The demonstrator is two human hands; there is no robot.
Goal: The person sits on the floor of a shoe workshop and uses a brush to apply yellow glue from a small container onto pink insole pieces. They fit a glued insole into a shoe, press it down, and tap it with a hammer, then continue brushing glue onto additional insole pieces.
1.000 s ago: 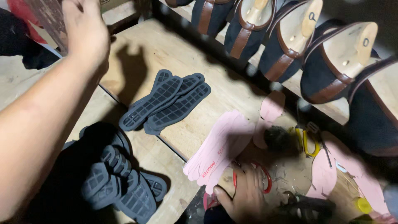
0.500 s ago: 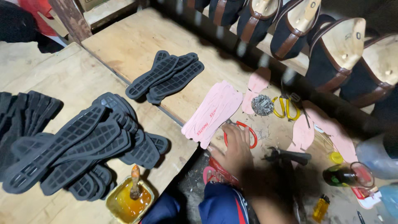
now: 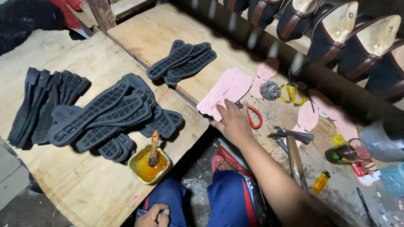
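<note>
My right hand (image 3: 233,122) lies flat with its fingers spread on the near edge of a stack of pink insoles (image 3: 225,86). It holds nothing, and red-handled scissors (image 3: 255,117) lie just right of its fingers. My left hand (image 3: 153,215) rests on my blue-trousered thigh (image 3: 168,197) at the bottom edge, fingers curled, partly cut off by the frame. A yellow bowl of glue (image 3: 148,167) with a brush standing in it sits on the wooden board just above that hand.
Piles of black rubber soles (image 3: 105,115) cover the left board, with a smaller pile (image 3: 181,62) further back. A hammer (image 3: 292,145), pincers, yellow scissors (image 3: 292,93), a glass cup (image 3: 347,152) and a yellow lighter (image 3: 320,182) lie at right. Shoes on lasts (image 3: 336,31) line the back.
My left arm has come down from the upper left to my lap. My right hand has moved up onto the pink insoles. The view has swung left, showing more soles and the glue bowl.
</note>
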